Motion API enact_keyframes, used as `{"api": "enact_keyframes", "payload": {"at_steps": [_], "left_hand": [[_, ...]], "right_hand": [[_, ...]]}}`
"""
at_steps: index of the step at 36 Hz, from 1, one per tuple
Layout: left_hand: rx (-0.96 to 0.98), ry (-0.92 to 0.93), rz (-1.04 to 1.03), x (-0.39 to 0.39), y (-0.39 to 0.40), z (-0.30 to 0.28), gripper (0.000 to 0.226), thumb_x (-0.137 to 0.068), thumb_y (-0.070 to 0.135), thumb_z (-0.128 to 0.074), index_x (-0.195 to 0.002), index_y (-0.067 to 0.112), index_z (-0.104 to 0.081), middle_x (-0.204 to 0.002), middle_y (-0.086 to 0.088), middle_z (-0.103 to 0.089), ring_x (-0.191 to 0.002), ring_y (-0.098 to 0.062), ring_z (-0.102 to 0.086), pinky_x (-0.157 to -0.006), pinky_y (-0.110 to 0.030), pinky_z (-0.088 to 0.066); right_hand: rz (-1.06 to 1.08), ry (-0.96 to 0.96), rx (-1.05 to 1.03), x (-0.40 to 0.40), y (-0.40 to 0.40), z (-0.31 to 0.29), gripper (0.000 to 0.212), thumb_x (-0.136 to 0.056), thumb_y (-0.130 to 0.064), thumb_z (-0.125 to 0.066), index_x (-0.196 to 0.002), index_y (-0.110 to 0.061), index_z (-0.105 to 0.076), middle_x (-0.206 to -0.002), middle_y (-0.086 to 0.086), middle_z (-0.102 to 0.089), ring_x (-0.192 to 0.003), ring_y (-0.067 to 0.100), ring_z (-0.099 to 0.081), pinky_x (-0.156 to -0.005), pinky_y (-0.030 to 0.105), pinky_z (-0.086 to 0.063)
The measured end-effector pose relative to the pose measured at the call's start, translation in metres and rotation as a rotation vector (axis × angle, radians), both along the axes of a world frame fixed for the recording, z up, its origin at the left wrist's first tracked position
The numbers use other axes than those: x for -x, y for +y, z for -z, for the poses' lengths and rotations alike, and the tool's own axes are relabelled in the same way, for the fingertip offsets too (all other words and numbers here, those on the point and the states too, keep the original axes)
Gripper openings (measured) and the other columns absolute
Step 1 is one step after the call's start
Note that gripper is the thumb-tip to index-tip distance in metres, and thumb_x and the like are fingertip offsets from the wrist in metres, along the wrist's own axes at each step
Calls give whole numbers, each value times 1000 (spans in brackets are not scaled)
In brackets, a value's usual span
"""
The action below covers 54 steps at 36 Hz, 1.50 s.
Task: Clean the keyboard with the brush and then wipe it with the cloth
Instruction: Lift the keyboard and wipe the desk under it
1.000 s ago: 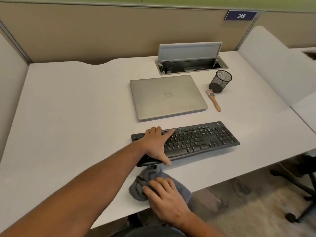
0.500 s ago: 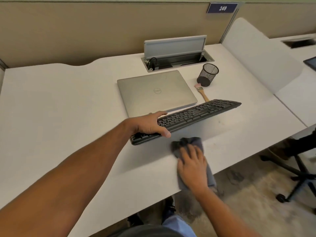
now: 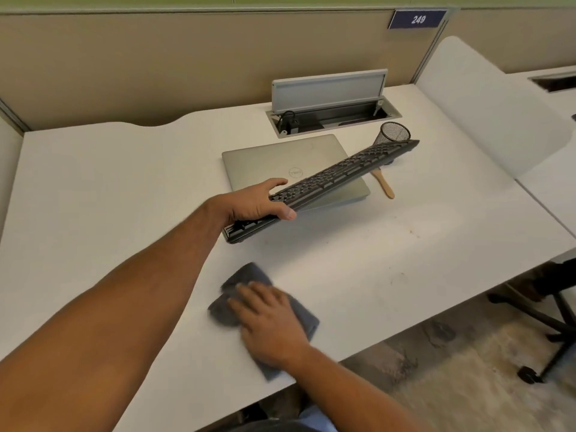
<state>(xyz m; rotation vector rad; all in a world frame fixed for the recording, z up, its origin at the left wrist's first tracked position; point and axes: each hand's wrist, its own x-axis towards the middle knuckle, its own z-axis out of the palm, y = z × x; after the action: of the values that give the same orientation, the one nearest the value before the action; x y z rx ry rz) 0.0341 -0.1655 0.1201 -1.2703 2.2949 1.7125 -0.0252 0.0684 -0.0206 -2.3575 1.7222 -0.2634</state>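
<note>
Above the closed laptop (image 3: 280, 165), the keyboard (image 3: 327, 179) was clasped at its near end by the left hand (image 3: 255, 205), while the cloth (image 3: 249, 294) was pressed flat under the spread right hand (image 3: 271, 322) nearer the desk (image 3: 93, 198) edge.

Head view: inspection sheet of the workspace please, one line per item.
Surface: white desk, faint specks and smudges toward its right front.
Job's things: black keyboard lifted and tilted over the desk; grey cloth flat on the desk; brush lying beside the laptop, partly hidden by the keyboard.
Clutter: closed silver laptop; black mesh cup.
Grippers: left hand grips the keyboard's near end; right hand pressed flat on the cloth, blurred.
Cables: black cable and plug in the open desk hatch.
Surroundings: beige partition, sign 249, chair base.
</note>
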Motion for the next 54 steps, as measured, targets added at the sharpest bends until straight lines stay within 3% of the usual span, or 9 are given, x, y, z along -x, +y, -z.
{"api": "enact_keyframes", "payload": {"at_steps": [9,11,15,20,32,39,41,46,54], "left_hand": [[-18,53,-49,-3,-10,-3,117,-53,63,-77,-156,35,-28,-118,2,-61,-100,-17,-65,-83,-27,-49],[-20,69,-56,-2,-10,-2,117,-53,63,-77,-155,35,-29,-118,0,-62,-99,-17,-65,-84,-27,-49],[-31,84,-60,-1,-11,1,115,-53,61,-78,-155,35,-30,-118,-2,-62,-98,-16,-65,-85,-26,-48],[-60,89,-35,4,-7,3,102,-73,45,-82,-157,33,-26,-119,5,-57,-104,-13,-61,-84,-23,-48],[-69,82,-19,13,5,12,118,-51,60,-77,-156,35,-29,-120,1,-58,-102,-14,-63,-86,-25,-47],[-81,89,-18,19,10,8,117,-49,62,-73,-155,36,-30,-116,9,-53,-95,-7,-59,-77,-13,-44],[-85,95,-29,21,11,9,117,-48,62,-72,-154,36,-31,-118,8,-53,-100,-8,-59,-78,-14,-45],[-106,114,-47,31,11,17,112,-50,60,-74,-152,38,-34,-118,3,-56,-97,-11,-61,-81,-19,-46],[-107,103,-30,46,17,19,113,-48,60,-73,-152,39,-34,-119,6,-54,-100,-8,-59,-75,-10,-45]], "right_hand": [[887,-158,52,117,-37,-14,48,-101,-20,-48,-150,-23,-51,-158,2,-45,-145,26,-34,-115,55,-34],[822,-171,106,106,-46,-18,48,-98,-15,-53,-146,-20,-55,-155,3,-49,-142,28,-39,-112,54,-38],[270,-135,161,38,-61,-17,47,-87,-17,-56,-133,-20,-63,-148,1,-56,-134,31,-51,-99,50,-49],[-142,-75,-48,-21,-77,-4,48,-105,-29,-49,-153,-27,-46,-167,-1,-35,-155,25,-25,-123,54,-21],[487,-103,26,146,-105,-9,49,-103,-42,-42,-151,-33,-49,-159,-7,-46,-150,18,-33,-124,49,-29],[934,-142,42,233,-93,-17,48,-103,-26,-46,-150,-19,-50,-159,5,-46,-147,27,-36,-118,48,-32],[898,-135,101,221,-92,-21,44,-100,-22,-50,-144,-17,-56,-153,5,-52,-142,27,-41,-115,49,-36],[448,60,109,170,-96,-11,48,-95,-36,-54,-141,-22,-60,-149,1,-57,-138,26,-46,-106,47,-45],[935,14,-9,236,-122,-8,56,-102,-37,-42,-154,-17,-44,-162,8,-37,-146,30,-33,-114,49,-33]]}}
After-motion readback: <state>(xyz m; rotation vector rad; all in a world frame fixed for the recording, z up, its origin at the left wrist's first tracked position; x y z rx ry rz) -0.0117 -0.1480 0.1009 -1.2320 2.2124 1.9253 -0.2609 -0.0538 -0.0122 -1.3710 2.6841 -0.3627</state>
